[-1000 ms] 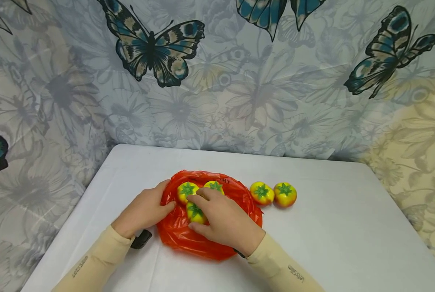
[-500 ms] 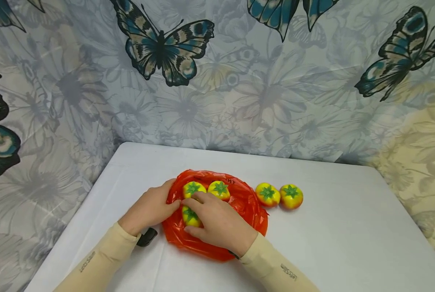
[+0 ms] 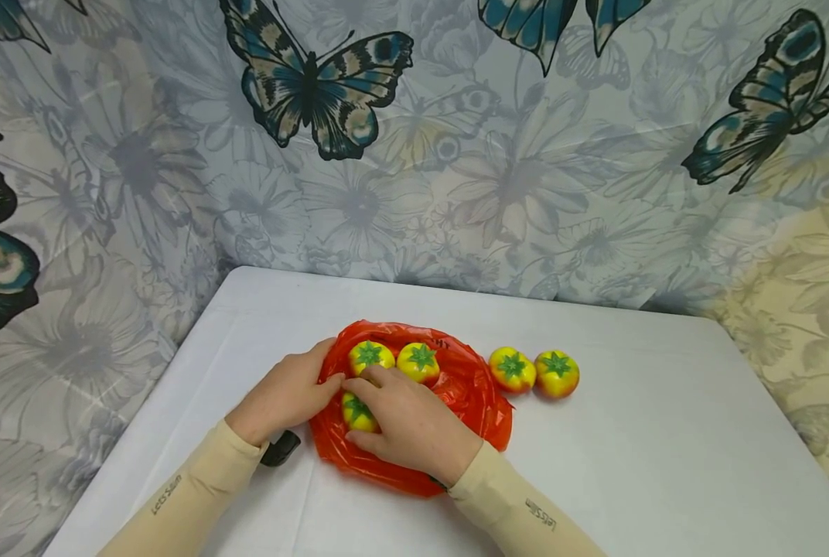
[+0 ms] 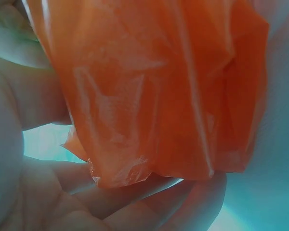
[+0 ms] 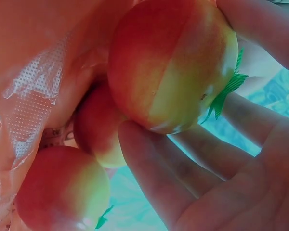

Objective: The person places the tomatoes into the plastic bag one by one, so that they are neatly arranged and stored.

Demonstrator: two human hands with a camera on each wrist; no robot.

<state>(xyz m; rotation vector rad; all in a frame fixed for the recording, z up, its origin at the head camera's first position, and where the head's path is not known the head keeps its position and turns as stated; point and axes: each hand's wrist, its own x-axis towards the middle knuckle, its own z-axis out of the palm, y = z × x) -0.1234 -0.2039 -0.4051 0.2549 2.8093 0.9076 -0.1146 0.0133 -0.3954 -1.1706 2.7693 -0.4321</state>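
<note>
Apparently, the step in hand is moving a round, tomato-like fruit (image 3: 356, 415) within a red plastic bag (image 3: 465, 398); whether it is going in or coming out cannot be told. The person's right hand (image 3: 414, 422) grasps this fruit between thumb and fingers, and the left hand (image 3: 285, 394) pinches the bag's rim at its left side. The next move seems to call for a steady rim and a gentle touch, so the thin plastic stays open. The held fruit is glossy, red blending into yellow, with a green, star-shaped leaf cap. Behind it in the bag sit a second fruit (image 3: 371, 357) and a third fruit (image 3: 417, 363). Just right of the bag, a fourth fruit (image 3: 512, 370) and a fifth fruit (image 3: 557, 375) rest side by side on the white table (image 3: 651, 433).
</note>
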